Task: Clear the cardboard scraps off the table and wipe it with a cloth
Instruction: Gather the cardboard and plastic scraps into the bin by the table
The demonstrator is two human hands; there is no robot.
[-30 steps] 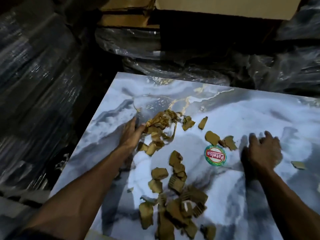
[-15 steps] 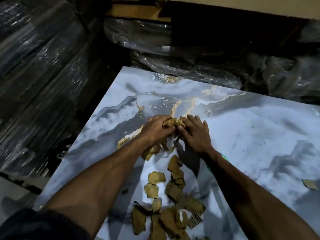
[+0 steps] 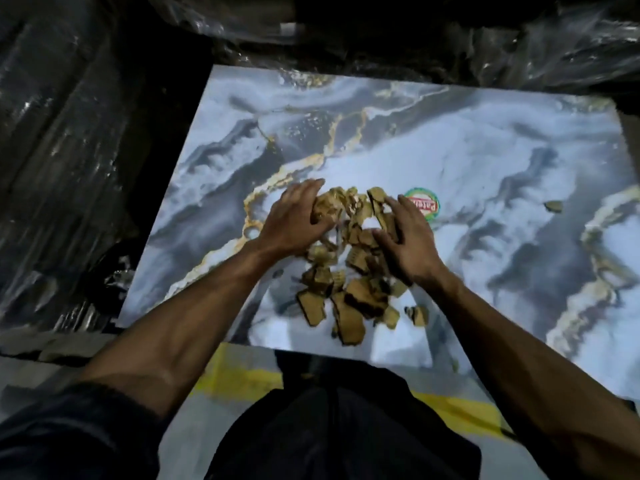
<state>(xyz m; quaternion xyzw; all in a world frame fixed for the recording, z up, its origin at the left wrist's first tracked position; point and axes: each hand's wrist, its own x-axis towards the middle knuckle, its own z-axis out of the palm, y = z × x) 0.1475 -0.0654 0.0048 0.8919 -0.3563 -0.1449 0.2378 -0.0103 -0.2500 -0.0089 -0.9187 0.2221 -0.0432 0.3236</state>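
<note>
Left hand [image 3: 294, 225] and right hand [image 3: 408, 237], fingers spread flat, now cup the heap of torn brown cardboard scraps [image 3: 349, 265] on my marble-patterned table [image 3: 485, 161]; pile dragged toward the near edge (one stray scrap [image 3: 553, 206] far right); wiping not started.

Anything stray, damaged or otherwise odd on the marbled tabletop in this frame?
One cardboard scrap lies alone far to the right, apart from the pile of cardboard scraps that the left hand and right hand are raking together. A round red-and-green sticker sits on the tabletop beside the right hand. No damage shows.
</note>
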